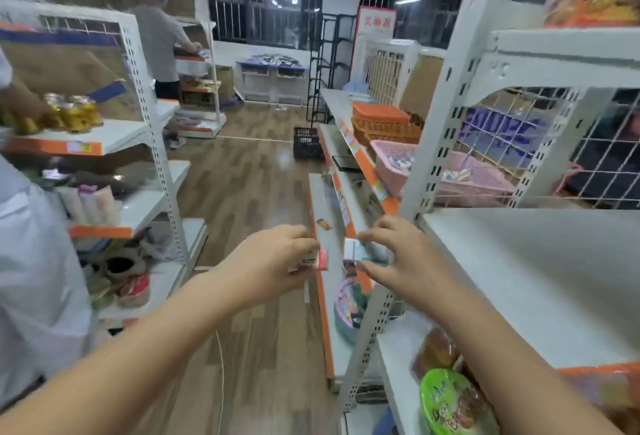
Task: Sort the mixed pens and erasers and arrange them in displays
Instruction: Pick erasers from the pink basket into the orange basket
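Both hands out in aisle, just left of the shelf post [377, 313]. Left hand [273, 261] pinches red-edged eraser [313, 260]; right hand [398, 261] pinches white box [356, 249], prob. erasers, blurry. Risk: thin fingertip grips w/ nothing underneath, so either could slip to the floor.

Both bare forearms reach from the near edge toward the middle of the scene and come close together there. The left hand [277, 258] is seen from the back, wrist straight, fingers curled inward, and it pinches a small box between the thumb and the fingertips. The right hand [401, 258] is just to the right of it, also back-up, with the thumb low and the index finger above, closed around a second small box. The two hands are near each other but do not touch.
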